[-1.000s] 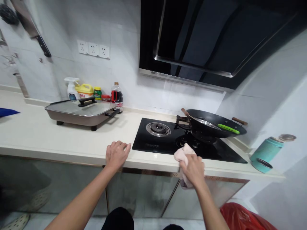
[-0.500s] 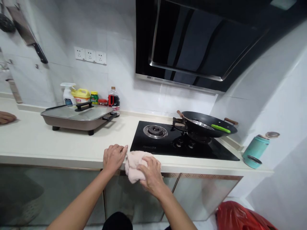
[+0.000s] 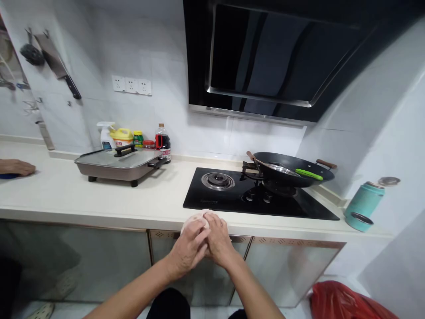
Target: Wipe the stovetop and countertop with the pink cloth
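A pale pink cloth (image 3: pixel 195 218) is bunched at the counter's front edge, just below the black gas stove (image 3: pixel 229 197). My right hand (image 3: pixel 217 237) is closed around its right side. From the left, my left hand (image 3: pixel 186 250) grips the cloth too, its curled fingers close against the right hand. Much of the cloth is hidden behind both hands.
On the stove's right burner sits a black wok (image 3: pixel 285 170) with a green-handled utensil (image 3: pixel 308 174). A teal flask (image 3: pixel 364 201) stands at the counter's right end. To the left are a lidded electric pan (image 3: pixel 109 170) and another person's hand (image 3: pixel 21 167).
My left hand has left the countertop and come right onto the cloth, beside my right hand. The view has shifted slightly left. The other person's hand shows more, with something blue under it.
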Demonstrator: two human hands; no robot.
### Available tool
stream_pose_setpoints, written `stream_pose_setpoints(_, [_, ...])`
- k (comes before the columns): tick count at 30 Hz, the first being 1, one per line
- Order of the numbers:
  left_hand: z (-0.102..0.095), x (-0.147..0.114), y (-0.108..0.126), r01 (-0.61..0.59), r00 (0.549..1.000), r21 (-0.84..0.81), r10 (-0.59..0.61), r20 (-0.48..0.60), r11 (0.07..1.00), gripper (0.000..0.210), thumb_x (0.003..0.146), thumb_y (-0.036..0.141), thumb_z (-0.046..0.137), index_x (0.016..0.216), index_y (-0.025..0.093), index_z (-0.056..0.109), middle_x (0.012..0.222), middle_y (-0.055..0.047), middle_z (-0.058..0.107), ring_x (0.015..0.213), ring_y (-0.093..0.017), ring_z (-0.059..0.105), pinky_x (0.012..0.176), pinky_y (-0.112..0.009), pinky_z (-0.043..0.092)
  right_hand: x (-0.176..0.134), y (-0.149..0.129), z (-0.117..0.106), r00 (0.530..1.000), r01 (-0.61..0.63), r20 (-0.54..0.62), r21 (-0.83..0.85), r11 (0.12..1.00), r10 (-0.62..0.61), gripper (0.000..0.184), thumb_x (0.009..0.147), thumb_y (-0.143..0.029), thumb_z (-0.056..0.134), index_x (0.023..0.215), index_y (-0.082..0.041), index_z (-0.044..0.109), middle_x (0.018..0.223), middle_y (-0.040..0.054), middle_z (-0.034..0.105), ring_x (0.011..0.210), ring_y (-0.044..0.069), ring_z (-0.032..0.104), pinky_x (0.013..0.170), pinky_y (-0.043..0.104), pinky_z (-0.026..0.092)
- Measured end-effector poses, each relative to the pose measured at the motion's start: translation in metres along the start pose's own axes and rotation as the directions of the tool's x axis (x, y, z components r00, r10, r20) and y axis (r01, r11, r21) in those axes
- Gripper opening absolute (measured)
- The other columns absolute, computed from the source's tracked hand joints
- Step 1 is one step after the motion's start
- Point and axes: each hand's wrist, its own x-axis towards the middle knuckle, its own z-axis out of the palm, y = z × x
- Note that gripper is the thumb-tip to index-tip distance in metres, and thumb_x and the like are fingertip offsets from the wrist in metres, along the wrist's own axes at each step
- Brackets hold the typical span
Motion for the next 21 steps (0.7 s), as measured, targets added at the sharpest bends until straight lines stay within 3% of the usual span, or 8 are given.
stream_pose_setpoints(3, [0.006, 0.008, 0.009, 0.085, 0.99, 0.076, -0.092, 0.103, 0.994, 0.066, 0.092, 0.018, 0.059, 0.153, 0.024, 0.033, 0.146, -0.016, 0.049, 0.143, -0.034, 0.041, 0.117, -0.059, 0.039, 0.003, 0.003, -0.015, 0.997, 0.018, 0.069, 0.079, 0.997, -0.024, 0.091, 0.078, -0.02, 0.069, 0.162, -0.027, 0.033, 0.169, 0.012, 0.027, 0.156, 0.032, 0.016, 0.125, 0.055, 0.017])
stream_pose_setpoints(6, [-0.001, 0.026, 0.003, 0.197, 0.925, 0.164, -0.239, 0.296, 0.967, 0.07, 0.087, 0.033, 0.073, 0.15, 0.024, 0.042, 0.142, -0.016, 0.054, 0.134, -0.036, 0.049, 0.11, -0.056, 0.043, 0.002, 0.011, -0.034, 0.981, 0.112, 0.127, 0.226, 0.968, -0.143, 0.079, 0.076, -0.017, 0.066, 0.152, -0.036, 0.05, 0.168, 0.0054, 0.03, 0.156, 0.03, 0.02, 0.125, 0.054, 0.02])
stream_pose_setpoints(8, [-0.007, 0.038, 0.001, 0.223, 0.861, 0.247, -0.309, 0.404, 0.943, 0.075, 0.082, 0.037, 0.08, 0.148, 0.024, 0.046, 0.136, -0.016, 0.058, 0.127, -0.035, 0.053, 0.107, -0.053, 0.045, -0.001, 0.027, -0.049, 0.979, 0.143, 0.083, 0.366, 0.92, -0.185, 0.061, 0.082, -0.019, 0.061, 0.141, -0.036, 0.061, 0.164, 0.0039, 0.039, 0.152, 0.025, 0.032, 0.123, 0.048, 0.028])
stream_pose_setpoints(10, [-0.009, 0.047, 0.001, 0.219, 0.807, 0.35, -0.37, 0.46, 0.911, 0.078, 0.078, 0.035, 0.082, 0.147, 0.019, 0.049, 0.134, -0.018, 0.06, 0.123, -0.036, 0.055, 0.106, -0.052, 0.044, -0.008, 0.055, -0.064, 0.995, 0.098, -0.051, 0.422, 0.901, -0.084, 0.043, 0.089, -0.024, 0.053, 0.129, -0.032, 0.069, 0.157, 0.0053, 0.048, 0.144, 0.023, 0.045, 0.118, 0.045, 0.036])
stream_pose_setpoints(12, [-0.004, 0.053, 0.005, 0.203, 0.779, 0.428, -0.411, 0.474, 0.881, 0.072, 0.079, 0.033, 0.08, 0.143, 0.015, 0.053, 0.131, -0.019, 0.062, 0.121, -0.036, 0.056, 0.108, -0.055, 0.042, -0.016, 0.094, -0.078, 0.966, -0.03, -0.229, 0.352, 0.936, 0.117, 0.034, 0.093, -0.031, 0.049, 0.118, -0.029, 0.073, 0.148, 0.0079, 0.056, 0.136, 0.025, 0.052, 0.115, 0.047, 0.038])
stream_pose_setpoints(15, [0.014, 0.056, 0.011, 0.187, 0.797, 0.498, -0.427, 0.427, 0.847, 0.052, 0.088, 0.02, 0.064, 0.139, 0.013, 0.057, 0.129, -0.021, 0.065, 0.126, -0.037, 0.055, 0.113, -0.058, 0.035, -0.03, 0.153, -0.093, 0.867, -0.287, -0.379, 0.151, 0.946, 0.323, 0.033, 0.094, -0.037, 0.046, 0.107, -0.026, 0.075, 0.132, 0.01, 0.064, 0.123, 0.027, 0.058, 0.109, 0.05, 0.04])
stream_pose_setpoints(18, [0.033, 0.055, 0.018, 0.156, 0.819, 0.536, -0.412, 0.399, 0.829, 0.044, 0.093, 0.01, 0.048, 0.136, 0.01, 0.059, 0.135, -0.024, 0.064, 0.135, -0.036, 0.052, 0.115, -0.056, 0.033, -0.042, 0.192, -0.094, 0.822, -0.449, -0.4, -0.018, 0.894, 0.405, 0.037, 0.096, -0.038, 0.043, 0.103, -0.023, 0.075, 0.127, 0.0114, 0.065, 0.12, 0.029, 0.057, 0.105, 0.05, 0.039])
stream_pose_setpoints(21, [0.044, 0.051, 0.024, 0.168, 0.795, 0.52, -0.427, 0.431, 0.837, 0.05, 0.092, 0.018, 0.052, 0.141, 0.008, 0.056, 0.142, -0.025, 0.06, 0.138, -0.039, 0.049, 0.115, -0.056, 0.032, -0.048, 0.205, -0.085, 0.841, -0.436, -0.385, -0.07, 0.897, 0.379, 0.038, 0.096, -0.043, 0.042, 0.1, -0.022, 0.074, 0.121, 0.0106, 0.067, 0.117, 0.028, 0.057, 0.104, 0.047, 0.039])
